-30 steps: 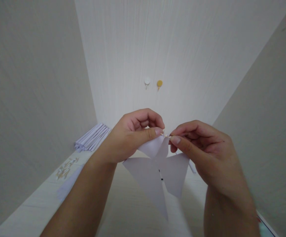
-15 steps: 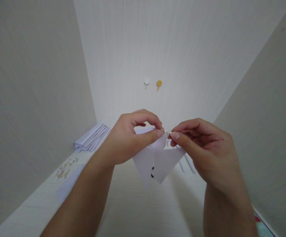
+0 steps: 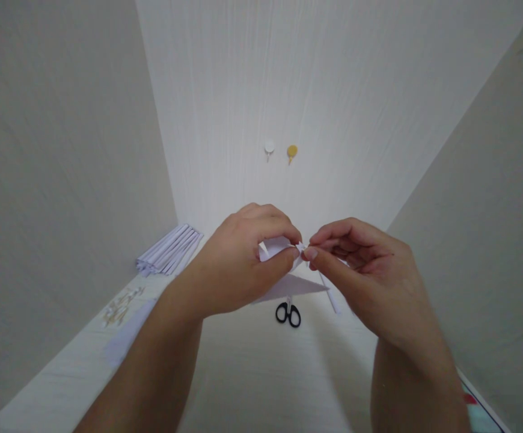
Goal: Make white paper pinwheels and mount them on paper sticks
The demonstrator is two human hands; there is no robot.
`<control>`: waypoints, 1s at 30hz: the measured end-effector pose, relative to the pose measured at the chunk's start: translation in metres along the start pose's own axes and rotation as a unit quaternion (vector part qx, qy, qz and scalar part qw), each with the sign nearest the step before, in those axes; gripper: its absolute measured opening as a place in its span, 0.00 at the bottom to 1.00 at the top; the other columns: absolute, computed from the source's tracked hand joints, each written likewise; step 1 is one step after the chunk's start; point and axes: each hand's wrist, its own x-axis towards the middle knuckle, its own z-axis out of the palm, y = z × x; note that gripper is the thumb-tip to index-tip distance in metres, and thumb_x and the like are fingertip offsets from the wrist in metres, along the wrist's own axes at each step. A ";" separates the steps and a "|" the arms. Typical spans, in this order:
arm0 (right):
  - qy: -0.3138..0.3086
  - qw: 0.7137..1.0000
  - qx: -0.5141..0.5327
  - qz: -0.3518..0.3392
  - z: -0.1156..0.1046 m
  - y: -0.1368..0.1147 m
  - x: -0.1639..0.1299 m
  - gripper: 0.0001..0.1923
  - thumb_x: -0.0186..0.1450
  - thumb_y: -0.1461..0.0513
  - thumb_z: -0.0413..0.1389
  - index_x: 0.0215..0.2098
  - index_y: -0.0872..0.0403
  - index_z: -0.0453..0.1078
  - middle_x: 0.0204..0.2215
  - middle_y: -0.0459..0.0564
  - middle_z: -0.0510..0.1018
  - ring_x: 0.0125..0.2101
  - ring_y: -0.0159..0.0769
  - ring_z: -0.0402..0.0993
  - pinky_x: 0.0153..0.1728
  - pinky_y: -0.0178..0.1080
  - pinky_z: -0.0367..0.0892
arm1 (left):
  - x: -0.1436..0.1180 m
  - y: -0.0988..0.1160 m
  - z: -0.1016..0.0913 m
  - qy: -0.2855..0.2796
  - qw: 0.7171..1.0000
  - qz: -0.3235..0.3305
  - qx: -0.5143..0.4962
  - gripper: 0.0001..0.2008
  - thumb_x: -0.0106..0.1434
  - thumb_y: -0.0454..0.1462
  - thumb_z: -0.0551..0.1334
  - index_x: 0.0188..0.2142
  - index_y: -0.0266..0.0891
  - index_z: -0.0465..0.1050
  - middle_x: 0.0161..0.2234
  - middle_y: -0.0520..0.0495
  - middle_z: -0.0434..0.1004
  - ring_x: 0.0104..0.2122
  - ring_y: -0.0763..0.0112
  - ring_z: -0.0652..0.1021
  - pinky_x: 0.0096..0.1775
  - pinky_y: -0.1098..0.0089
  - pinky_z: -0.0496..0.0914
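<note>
From the head camera we count two hands. Our left hand (image 3: 238, 264) and right hand (image 3: 360, 270) both pinch one folded white paper piece (image 3: 284, 282), thin and pointed, held above the pale tabletop (image 3: 252, 373). One pair of black-handled scissors (image 3: 288, 313) lies beneath, one bundle of rolled paper sticks (image 3: 169, 249) far left, and two round wall pins (image 3: 280, 149) behind; open room lies ahead.

Lower centre: bare desk (image 3: 261, 385), free passage.
Centre: scissors (image 3: 288, 313) in the way.
Left: paper rolls (image 3: 170, 250) block.
</note>
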 end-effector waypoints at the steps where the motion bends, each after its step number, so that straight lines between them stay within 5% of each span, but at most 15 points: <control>1: -0.003 1.000 0.000 0.002 0.000 0.000 0.000 0.04 0.64 0.63 0.67 0.37 0.52 0.77 0.31 0.46 0.82 0.31 0.33 0.79 0.32 0.35 0.72 | 0.000 0.000 0.000 -0.003 1.000 0.002 0.005 0.05 0.66 0.33 0.65 0.38 0.42 0.80 0.42 0.46 0.83 0.45 0.61 0.78 0.51 0.60 0.69; 7: -0.030 0.999 0.007 0.040 -0.001 0.004 -0.001 0.07 0.65 0.62 0.66 0.43 0.51 0.80 0.33 0.47 0.84 0.33 0.34 0.81 0.32 0.35 0.73 | 0.001 0.002 0.002 0.013 1.000 0.000 0.010 0.06 0.65 0.33 0.65 0.36 0.44 0.82 0.45 0.46 0.82 0.49 0.60 0.77 0.54 0.58 0.68; 10: -0.005 0.999 0.004 0.035 -0.002 0.004 0.000 0.05 0.65 0.61 0.67 0.39 0.52 0.81 0.30 0.47 0.84 0.31 0.34 0.80 0.29 0.34 0.72 | 0.001 -0.001 0.003 0.085 0.996 -0.030 -0.015 0.06 0.62 0.33 0.67 0.38 0.43 0.80 0.48 0.46 0.82 0.51 0.59 0.77 0.57 0.57 0.68; 15: 0.074 0.997 -0.014 0.026 -0.002 0.004 0.002 0.05 0.62 0.61 0.69 0.37 0.53 0.82 0.28 0.48 0.83 0.28 0.34 0.79 0.27 0.34 0.73 | 0.002 -0.012 0.002 0.206 0.960 -0.173 -0.075 0.16 0.59 0.39 0.71 0.47 0.41 0.77 0.48 0.43 0.82 0.49 0.58 0.79 0.50 0.58 0.73; 18: 0.110 0.994 -0.019 0.011 -0.001 0.004 0.003 0.05 0.61 0.63 0.69 0.36 0.52 0.82 0.28 0.47 0.83 0.28 0.34 0.80 0.28 0.34 0.74 | 0.003 -0.016 0.002 0.194 0.950 -0.222 -0.102 0.15 0.57 0.41 0.72 0.43 0.39 0.80 0.40 0.44 0.83 0.41 0.60 0.80 0.44 0.61 0.74; 23: 0.133 0.991 -0.021 0.007 0.001 0.006 0.003 0.04 0.61 0.63 0.69 0.36 0.52 0.82 0.28 0.48 0.83 0.27 0.34 0.80 0.26 0.34 0.74 | 0.003 -0.012 0.007 0.198 0.948 -0.203 -0.144 0.03 0.58 0.35 0.69 0.33 0.41 0.82 0.32 0.48 0.82 0.33 0.65 0.79 0.35 0.67 0.73; 30: 0.108 0.994 0.007 0.014 0.002 0.003 0.002 0.05 0.61 0.63 0.70 0.36 0.51 0.82 0.28 0.47 0.84 0.28 0.34 0.80 0.27 0.33 0.74 | 0.002 -0.002 0.009 0.162 0.968 -0.143 -0.130 0.04 0.60 0.34 0.67 0.33 0.44 0.83 0.34 0.49 0.83 0.35 0.65 0.79 0.40 0.65 0.73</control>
